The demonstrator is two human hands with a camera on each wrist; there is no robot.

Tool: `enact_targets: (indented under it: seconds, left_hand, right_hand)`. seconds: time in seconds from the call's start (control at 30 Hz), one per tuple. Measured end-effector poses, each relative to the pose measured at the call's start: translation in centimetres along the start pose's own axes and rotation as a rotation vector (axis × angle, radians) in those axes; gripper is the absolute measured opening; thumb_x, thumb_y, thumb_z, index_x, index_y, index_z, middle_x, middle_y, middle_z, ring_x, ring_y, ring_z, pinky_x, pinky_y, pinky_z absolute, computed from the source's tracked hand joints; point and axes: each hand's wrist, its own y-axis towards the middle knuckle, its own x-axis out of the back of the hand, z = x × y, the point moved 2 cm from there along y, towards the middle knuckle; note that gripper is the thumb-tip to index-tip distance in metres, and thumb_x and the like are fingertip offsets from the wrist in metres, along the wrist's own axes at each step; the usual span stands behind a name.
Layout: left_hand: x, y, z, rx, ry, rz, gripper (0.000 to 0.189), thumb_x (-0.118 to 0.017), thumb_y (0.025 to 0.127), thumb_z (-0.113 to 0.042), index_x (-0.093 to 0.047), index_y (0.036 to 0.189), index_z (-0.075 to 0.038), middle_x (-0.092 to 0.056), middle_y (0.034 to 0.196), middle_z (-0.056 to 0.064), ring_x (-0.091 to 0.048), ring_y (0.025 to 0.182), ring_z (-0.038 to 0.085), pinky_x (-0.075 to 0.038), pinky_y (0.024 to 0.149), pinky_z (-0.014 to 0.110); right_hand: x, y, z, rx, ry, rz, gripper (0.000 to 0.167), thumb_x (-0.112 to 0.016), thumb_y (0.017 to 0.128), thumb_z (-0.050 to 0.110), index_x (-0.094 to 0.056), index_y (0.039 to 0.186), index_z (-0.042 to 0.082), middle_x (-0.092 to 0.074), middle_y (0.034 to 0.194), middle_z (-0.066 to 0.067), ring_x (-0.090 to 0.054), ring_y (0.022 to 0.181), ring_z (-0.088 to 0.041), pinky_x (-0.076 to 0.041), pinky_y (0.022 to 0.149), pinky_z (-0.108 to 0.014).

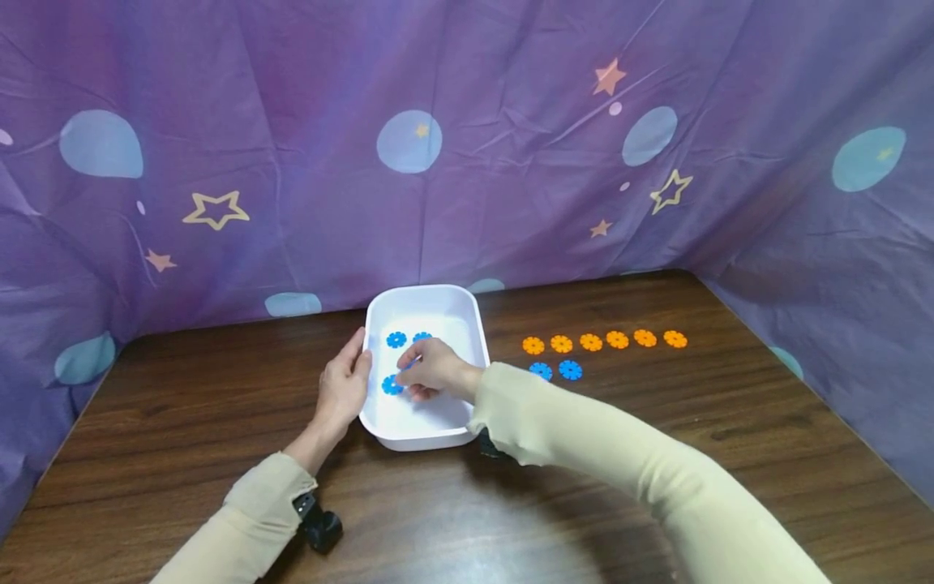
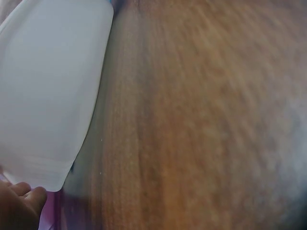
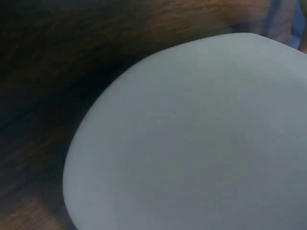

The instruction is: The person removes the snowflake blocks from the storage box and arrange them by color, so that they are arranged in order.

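A white plastic tray (image 1: 426,438) stands on the table. My left hand (image 1: 343,389) holds its left side, thumb at the rim and fingers along the outer wall; the left wrist view shows fingertips by the tray wall (image 2: 48,96). Inside lie blue interlocking snowflake discs, one at the back left (image 1: 396,339) and another beside it (image 1: 422,337). My right hand (image 1: 434,369) reaches in over the right rim. Its thumb and fingers pinch a blue disc (image 1: 409,365), mostly hidden by them, just above a front disc (image 1: 391,385). In the right wrist view the tray's outer wall (image 3: 192,134) hides that hand.
Right of the tray, several orange snowflake discs (image 1: 590,342) form a row on the wooden table (image 1: 700,422). Two blue discs lie in front of them, one (image 1: 571,370) fully visible, the other (image 1: 540,371) near the right sleeve. A purple patterned curtain (image 1: 328,162) hangs behind.
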Motion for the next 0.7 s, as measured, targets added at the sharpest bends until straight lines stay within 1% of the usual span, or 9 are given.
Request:
enact_targets:
  seconds: [0.33,0.63,0.7]
  left_hand:
    - [0.0,-0.1,0.0,0.009,0.002,-0.001,0.046,-0.042,0.099,-0.013,-0.037,0.144,-0.004,-0.040,0.145,0.014,-0.036,0.135,0.028,-0.029,0.113,0.041]
    - [0.0,0.0,0.1,0.008,0.006,-0.007,0.046,-0.042,0.099,-0.013,-0.037,0.143,-0.004,-0.040,0.145,0.013,-0.036,0.135,0.027,-0.029,0.113,0.041]
    - [0.0,0.0,0.1,0.007,0.006,-0.010,0.046,-0.042,0.099,-0.013,-0.037,0.144,-0.004,-0.040,0.145,0.013,-0.036,0.134,0.026,-0.029,0.113,0.040]
  right_hand:
    - [-1.3,0.8,-0.4,0.012,-0.165,-0.058,0.020,-0.070,0.079,-0.003,-0.058,0.095,0.000,-0.053,0.056,-0.005,-0.050,0.042,-0.011,-0.045,0.038,-0.018]
    - [-1.6,1.2,-0.5,0.055,-0.240,-0.079,0.020,-0.071,0.077,-0.004,-0.058,0.091,0.000,-0.053,0.054,-0.004,-0.049,0.040,-0.011,-0.044,0.037,-0.019]
    - [-1.6,1.2,-0.4,0.066,-0.273,-0.080,0.020,-0.072,0.077,-0.004,-0.058,0.090,0.000,-0.052,0.054,-0.003,-0.049,0.040,-0.011,-0.044,0.037,-0.019]
